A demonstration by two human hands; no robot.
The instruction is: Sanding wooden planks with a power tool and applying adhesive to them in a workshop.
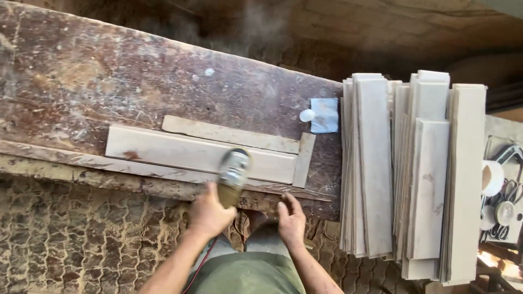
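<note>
Nearest us, our left hand (210, 213) has its fingers wrapped around a power sander (234, 175), pressing it on a pale wooden board (174, 151). Our right hand (291, 220) rests with fingers spread loosely at the worn table's (81, 81) near edge. Farther off, thin strips (231, 134) frame the board, and stacked planks (414, 174) lie to the right.

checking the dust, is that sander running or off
Probably running: the sander looks motion-blurred on the plank, gripped by the left hand, with a dust haze above the bench. No switch is visible.
</note>
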